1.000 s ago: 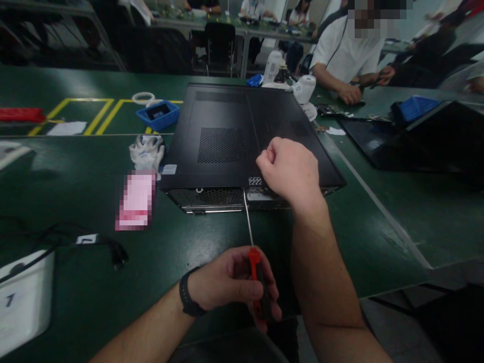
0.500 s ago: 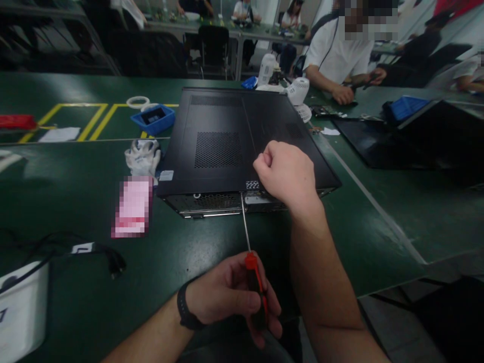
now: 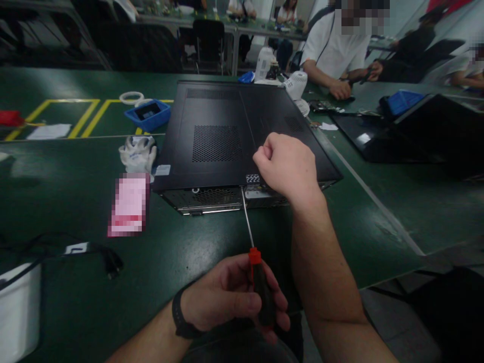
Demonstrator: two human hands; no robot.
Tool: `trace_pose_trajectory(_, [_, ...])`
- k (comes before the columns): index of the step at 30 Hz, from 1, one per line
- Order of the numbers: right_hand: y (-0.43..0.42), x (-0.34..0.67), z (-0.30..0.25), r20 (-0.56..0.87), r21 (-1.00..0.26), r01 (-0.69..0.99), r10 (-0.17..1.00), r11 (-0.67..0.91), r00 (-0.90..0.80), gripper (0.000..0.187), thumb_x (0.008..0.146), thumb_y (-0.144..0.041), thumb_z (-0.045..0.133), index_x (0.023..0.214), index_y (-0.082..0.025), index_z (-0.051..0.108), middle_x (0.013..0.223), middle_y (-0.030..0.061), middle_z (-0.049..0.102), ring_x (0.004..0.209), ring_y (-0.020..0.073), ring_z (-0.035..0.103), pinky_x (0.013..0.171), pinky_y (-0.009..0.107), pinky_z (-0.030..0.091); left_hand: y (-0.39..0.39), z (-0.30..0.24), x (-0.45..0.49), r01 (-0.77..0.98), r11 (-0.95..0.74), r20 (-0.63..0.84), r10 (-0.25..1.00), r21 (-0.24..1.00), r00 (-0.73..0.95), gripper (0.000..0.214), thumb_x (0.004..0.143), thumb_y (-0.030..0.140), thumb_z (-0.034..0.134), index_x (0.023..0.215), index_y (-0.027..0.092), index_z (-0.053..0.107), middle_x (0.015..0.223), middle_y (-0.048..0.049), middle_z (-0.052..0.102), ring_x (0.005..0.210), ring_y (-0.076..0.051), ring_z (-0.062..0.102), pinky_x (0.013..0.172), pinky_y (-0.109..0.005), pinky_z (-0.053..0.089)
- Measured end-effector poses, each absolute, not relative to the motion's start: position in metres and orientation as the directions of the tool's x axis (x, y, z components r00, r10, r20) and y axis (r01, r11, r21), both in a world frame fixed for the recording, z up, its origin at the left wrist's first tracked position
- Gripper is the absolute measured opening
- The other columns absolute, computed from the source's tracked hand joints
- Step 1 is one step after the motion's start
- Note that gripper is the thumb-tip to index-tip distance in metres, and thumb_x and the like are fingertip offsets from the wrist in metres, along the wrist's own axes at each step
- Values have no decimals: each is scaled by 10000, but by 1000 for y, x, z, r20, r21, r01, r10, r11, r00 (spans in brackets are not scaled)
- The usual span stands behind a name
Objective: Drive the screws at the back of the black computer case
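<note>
A black computer case (image 3: 215,108) lies flat on the green table, its rear panel towards me. My left hand (image 3: 234,297), wearing a dark wristband, is wrapped round the black and red handle of a screwdriver (image 3: 264,295). The screwdriver's shaft runs up to the upper edge of the rear panel, near the middle; the exact contact of the tip is too small to make out. My right hand (image 3: 289,164) rests as a closed fist on the near right part of the case top. Its palm side is hidden, so I cannot see whether anything is inside.
Left of the case are work gloves (image 3: 138,154), a blurred-out pink item (image 3: 129,204) and a blue bin (image 3: 148,116). Black cables (image 3: 109,259) lie nearer, beside a white object (image 3: 20,307). White fans (image 3: 296,85) stand behind; a co-worker (image 3: 336,55) sits far right.
The screwdriver handle has turned in my left hand: its red side strip no longer shows. My right fist keeps its place on the case. The whole view has shifted slightly.
</note>
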State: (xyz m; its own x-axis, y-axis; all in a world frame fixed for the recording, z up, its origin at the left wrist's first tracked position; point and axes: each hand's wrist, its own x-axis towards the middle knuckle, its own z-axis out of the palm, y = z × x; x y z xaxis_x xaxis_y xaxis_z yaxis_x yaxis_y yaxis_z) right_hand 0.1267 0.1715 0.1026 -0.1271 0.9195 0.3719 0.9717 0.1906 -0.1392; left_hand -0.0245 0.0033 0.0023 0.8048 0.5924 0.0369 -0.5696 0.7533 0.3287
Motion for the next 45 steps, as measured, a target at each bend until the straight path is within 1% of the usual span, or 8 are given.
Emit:
trace_pose_trajectory(6, [172,127,102,375,-135,972,918,192,-129,247,933,-294,455,857,-202,672,881,92,716,809,235,616,691,354,342,1,-10,-17,-604,726,39,629,328,777,273,868,140,798,1053,177,601,1002,-71,806,890,-213,812,635,-239,660])
trace_pose_trajectory(11, [172,126,102,375,-136,974,919,183,-121,241,936,-296,459,866,-201,670,878,90,714,813,232,613,695,354,342,1,-1,-21,-576,745,2,611,336,792,281,921,248,762,1157,145,648,1032,-113,796,963,-238,803,736,-293,674])
trace_pose_trajectory(13, [171,126,102,374,-136,973,919,188,-125,234,933,-291,463,862,-203,667,877,88,714,810,230,610,692,351,338,2,2,-23,-559,754,-7,598,346,802,300,917,227,761,1186,128,671,1069,-126,787,1008,-245,794,785,-311,673])
trace_pose_trajectory(22, [171,126,103,367,-137,973,922,187,-126,244,935,-292,463,876,-203,682,883,91,714,803,229,600,699,345,353,0,-8,-22,-607,717,76,623,342,779,276,867,184,804,1072,190,618,1006,-63,794,893,-209,806,644,-246,645])
trace_pose_trajectory(26, [171,126,103,364,-143,972,923,187,-124,264,938,-292,456,905,-196,700,890,94,716,808,224,595,710,339,366,1,0,-25,-570,748,20,601,340,799,286,923,257,753,1174,151,666,1022,-98,789,945,-225,802,719,-279,657])
trace_pose_trajectory(29, [171,126,103,364,-138,973,923,184,-123,263,936,-291,456,898,-192,697,884,94,712,803,222,598,698,340,358,2,4,-27,-551,762,8,583,342,812,285,918,229,749,1180,129,694,1052,-111,783,986,-237,795,774,-300,662])
trace_pose_trajectory(36, [171,127,101,385,-134,971,913,198,-133,251,931,-291,455,865,-198,678,865,88,708,788,223,595,686,350,336,1,-5,-20,-625,709,90,635,326,767,202,896,182,771,1067,159,667,974,-58,773,851,-189,807,636,-231,655])
trace_pose_trajectory(45, [171,127,102,393,-136,970,910,201,-133,237,930,-289,457,843,-203,659,867,84,713,788,221,599,665,353,304,2,3,-26,-566,752,24,595,337,804,273,923,202,740,1180,124,689,1051,-113,775,977,-234,798,761,-299,674])
